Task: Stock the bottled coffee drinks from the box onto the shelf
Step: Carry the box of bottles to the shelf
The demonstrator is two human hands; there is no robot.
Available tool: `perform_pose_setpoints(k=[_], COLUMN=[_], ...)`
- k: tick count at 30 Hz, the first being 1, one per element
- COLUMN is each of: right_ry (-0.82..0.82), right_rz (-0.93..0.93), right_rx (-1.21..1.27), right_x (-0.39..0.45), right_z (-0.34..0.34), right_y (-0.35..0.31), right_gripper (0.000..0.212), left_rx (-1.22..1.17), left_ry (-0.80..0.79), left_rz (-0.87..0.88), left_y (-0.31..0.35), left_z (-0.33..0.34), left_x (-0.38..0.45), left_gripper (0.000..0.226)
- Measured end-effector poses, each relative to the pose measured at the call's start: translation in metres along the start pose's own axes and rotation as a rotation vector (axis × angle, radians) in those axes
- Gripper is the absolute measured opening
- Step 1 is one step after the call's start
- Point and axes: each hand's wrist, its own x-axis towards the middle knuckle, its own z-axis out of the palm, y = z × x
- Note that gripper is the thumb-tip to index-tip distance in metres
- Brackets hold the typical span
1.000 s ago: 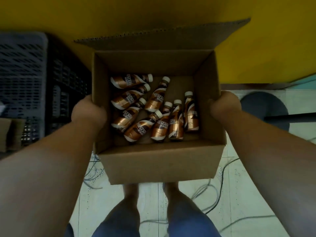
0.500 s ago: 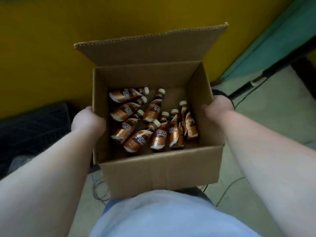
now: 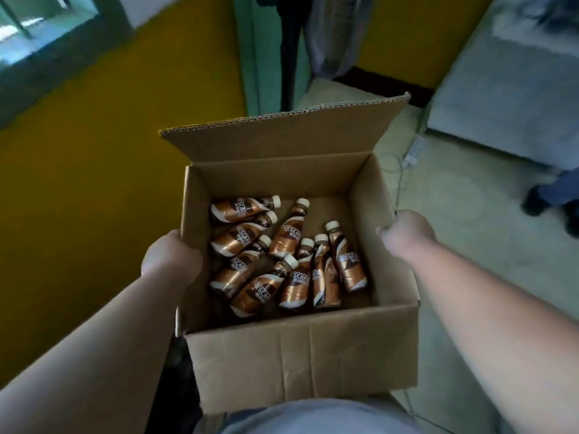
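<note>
While hands (image 3: 170, 261) grip, corrugated cardboard box (image 3: 300, 355)

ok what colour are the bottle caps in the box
Cream-white caps, clearest in the head view.

The box (image 3: 300, 355) is plain brown corrugated cardboard, matt and a little creased on the near wall; the fluted edge shows along the raised back flap (image 3: 282, 139). Inside lie the bottles (image 3: 282, 261), plastic by the look of them, wrapped in glossy copper-and-brown sleeves that catch the light with a metallic sheen, each topped with a smooth, pale cream cap (image 3: 303, 202). The wall (image 3: 94, 151) behind is painted a flat, matt mustard yellow. The floor (image 3: 454, 214) looks like smooth pale tile with a dull shine. At the bottom edge, the person's shirt (image 3: 313, 418) is soft, light grey-blue cloth.
</note>
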Motion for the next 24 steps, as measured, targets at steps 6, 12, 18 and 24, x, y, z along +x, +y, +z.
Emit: perform_pose_setpoints(k=[6,12,18,24], right_ry=[0.094,0.136,0.165,0.251], right_rz=[0.293,0.499,0.723,0.92], right_rx=[0.099,0.18,0.298,0.456], right_x=[0.02,0.037,0.067,0.113], right_z=[-0.054,-0.099,-0.125,-0.157], right_y=[0.135,0.246,0.318,0.373], right_gripper=[0.05,0.036,0.019,0.014], left_rx=[0.088,0.177,0.272,0.315], left_ry=[-0.13,-0.244,-0.37,-0.454], left_rz=[0.288,0.549,0.776,0.939], left_y=[0.153,0.298,0.436,0.588], left_z=[0.063,0.132,0.21,0.286], left_x=[0.003,-0.006,-0.005,-0.011], left_gripper=[0.015,0.016,0.022,0.03])
